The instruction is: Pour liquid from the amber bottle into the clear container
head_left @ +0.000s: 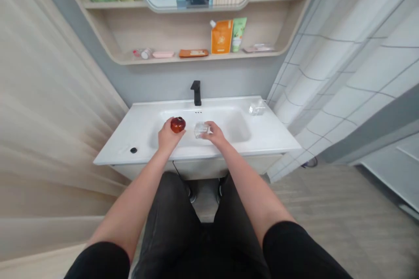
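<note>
My left hand [166, 136] is closed around a round reddish-brown bottle [177, 125] with a dark opening at its top. To its right, a small clear container [200, 130] is gripped between the thumb and fingers of my right hand [214, 134]. Both are held over the white sink basin [240, 128], a short gap apart. What the clear container holds, if anything, is too blurred to tell. A small black cap [133, 150] lies on the counter left of the basin.
Behind the basin stands a black faucet [196, 93]. Another clear container [257, 107] sits at the counter's back right. Above, a shelf [157, 60] carries an orange pouch [221, 37], a green tube [238, 35] and small items. Curtains hang on both sides.
</note>
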The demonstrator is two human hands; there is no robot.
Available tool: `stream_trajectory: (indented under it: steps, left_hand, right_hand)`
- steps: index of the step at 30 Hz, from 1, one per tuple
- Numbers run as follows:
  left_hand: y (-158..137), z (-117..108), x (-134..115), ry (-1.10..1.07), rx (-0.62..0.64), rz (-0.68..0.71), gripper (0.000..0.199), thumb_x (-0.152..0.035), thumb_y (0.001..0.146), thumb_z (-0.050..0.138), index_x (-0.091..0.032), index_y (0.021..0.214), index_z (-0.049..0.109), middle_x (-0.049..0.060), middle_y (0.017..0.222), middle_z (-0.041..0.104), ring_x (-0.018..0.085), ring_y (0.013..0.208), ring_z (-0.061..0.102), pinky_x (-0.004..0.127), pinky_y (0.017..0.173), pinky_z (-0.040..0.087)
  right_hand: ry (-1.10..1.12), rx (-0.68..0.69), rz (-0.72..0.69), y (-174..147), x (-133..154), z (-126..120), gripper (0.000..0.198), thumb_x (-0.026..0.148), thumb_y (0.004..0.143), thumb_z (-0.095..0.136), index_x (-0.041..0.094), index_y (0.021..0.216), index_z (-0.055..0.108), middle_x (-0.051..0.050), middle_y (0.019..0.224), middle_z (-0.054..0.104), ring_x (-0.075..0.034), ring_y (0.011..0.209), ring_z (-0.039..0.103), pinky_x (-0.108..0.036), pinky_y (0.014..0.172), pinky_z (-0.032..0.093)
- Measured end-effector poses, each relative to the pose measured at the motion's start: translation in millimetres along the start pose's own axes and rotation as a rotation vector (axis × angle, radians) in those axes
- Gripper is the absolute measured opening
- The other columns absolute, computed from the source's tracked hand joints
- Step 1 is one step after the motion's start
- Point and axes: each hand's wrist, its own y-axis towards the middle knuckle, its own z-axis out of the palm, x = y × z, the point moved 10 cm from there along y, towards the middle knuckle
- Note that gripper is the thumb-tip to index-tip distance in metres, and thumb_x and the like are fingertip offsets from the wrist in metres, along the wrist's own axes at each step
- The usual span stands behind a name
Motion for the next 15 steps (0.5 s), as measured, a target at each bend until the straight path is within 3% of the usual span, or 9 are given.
stream_trajectory:
  steps: [2, 5, 11, 15]
  left_hand:
    - [-9.3, 8.8, 35.7, -0.119, 0.042, -0.163, 0.078, -0.042, 0.078, 0.094, -0.028, 0.147, 0.06, 0.013, 0.143, 0.075, 0.035, 0.126, 0.074, 0.049, 0.114, 0.055]
    - [-15.1, 18.5, 64.8, -0.252, 0.08, -0.247, 0.074, -0.041, 0.079, 0.094, -0.028, 0.143, 0.059, 0.011, 0.142, 0.076, 0.03, 0.124, 0.076, 0.042, 0.112, 0.057]
    - [-11.3, 23.9, 71.1, -0.321, 0.115, -0.216, 0.078, -0.036, 0.076, 0.096, -0.027, 0.143, 0.058, 0.011, 0.143, 0.075, 0.028, 0.128, 0.074, 0.042, 0.116, 0.054]
    - [-12.6, 22.4, 69.1, -0.344, 0.114, -0.224, 0.077, -0.034, 0.076, 0.096, -0.028, 0.143, 0.059, 0.012, 0.143, 0.075, 0.03, 0.127, 0.075, 0.045, 0.115, 0.055]
  right_hand:
    - [0.003, -0.01, 0.008, -0.2, -0.7, -1.5, 0.069, 0.051, 0.061, 0.089, 0.027, 0.119, 0.062, -0.003, 0.115, 0.071, -0.027, 0.104, 0.067, -0.044, 0.096, 0.058]
    - [0.011, -0.028, 0.04, -1.2, -3.4, -2.0, 0.069, 0.05, 0.06, 0.087, 0.026, 0.119, 0.06, -0.004, 0.114, 0.07, -0.027, 0.102, 0.066, -0.043, 0.09, 0.059]
    - [-0.012, -0.172, 0.027, -8.1, 7.7, -20.7, 0.071, 0.056, 0.06, 0.088, 0.027, 0.119, 0.059, -0.006, 0.116, 0.071, -0.027, 0.098, 0.067, -0.039, 0.08, 0.061]
    - [-0.149, -0.317, -0.018, -20.1, 20.8, -74.6, 0.07, 0.062, 0.065, 0.085, 0.027, 0.121, 0.061, -0.005, 0.106, 0.073, -0.028, 0.091, 0.068, -0.042, 0.079, 0.061]
